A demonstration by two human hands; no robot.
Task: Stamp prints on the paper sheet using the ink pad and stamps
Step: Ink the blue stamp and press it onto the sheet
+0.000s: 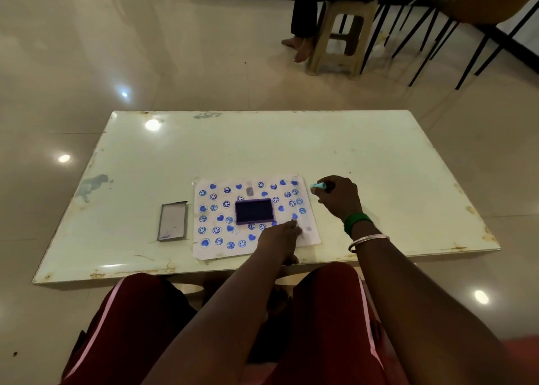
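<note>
A white paper sheet (309, 236) lies near the table's front edge, covered with several blue heart and smiley prints. The open ink pad (254, 211), dark blue in a purple frame, sits on the middle of the sheet. My right hand (339, 199) hovers just past the sheet's right edge, shut on a light blue stamp (318, 186) that sticks out to the left. My left hand (278, 240) rests flat on the sheet's lower right part, fingertips near a heart print, holding nothing I can see.
The ink pad's lid (172, 220) lies on the pale table (262, 148) just left of the sheet. Beyond the table a person sits on a plastic stool (339, 34), with black-legged chairs (455, 34) at the far right. My knees are under the front edge.
</note>
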